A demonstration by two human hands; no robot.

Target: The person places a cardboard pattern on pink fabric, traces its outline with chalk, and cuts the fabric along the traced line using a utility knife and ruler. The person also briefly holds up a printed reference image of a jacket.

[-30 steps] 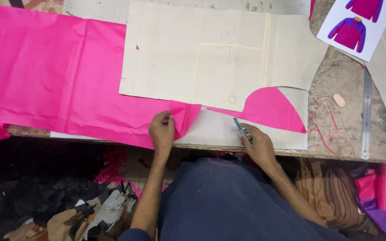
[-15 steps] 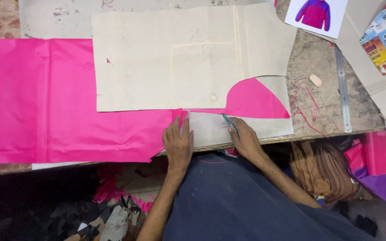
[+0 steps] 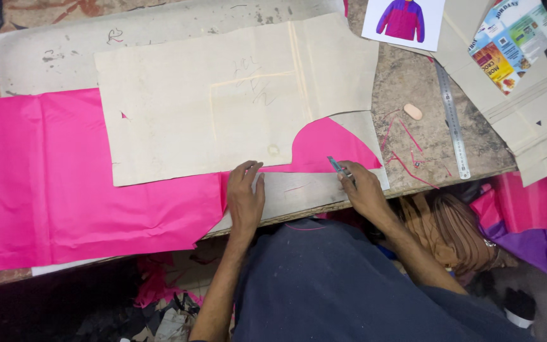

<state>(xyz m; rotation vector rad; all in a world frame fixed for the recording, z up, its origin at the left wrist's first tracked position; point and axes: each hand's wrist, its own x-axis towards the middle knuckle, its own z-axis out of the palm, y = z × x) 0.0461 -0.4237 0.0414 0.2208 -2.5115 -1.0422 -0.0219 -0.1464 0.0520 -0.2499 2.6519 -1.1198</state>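
Pinching a cutter (image 3: 339, 167), right hand (image 3: 363, 190) grip closed; left hand (image 3: 245, 196) flat on pink fabric (image 3: 96, 190).

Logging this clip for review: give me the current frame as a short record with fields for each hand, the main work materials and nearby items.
left hand: flat, pressing the lower edge of the large beige paper pattern piece
right hand: gripping a small blue-grey cutter at the curved cut-out
fabric: bright pink cloth spread under the pattern
surface: worn worktable
nearby: steel ruler, pale oval chalk, jacket picture card, thin pink offcuts
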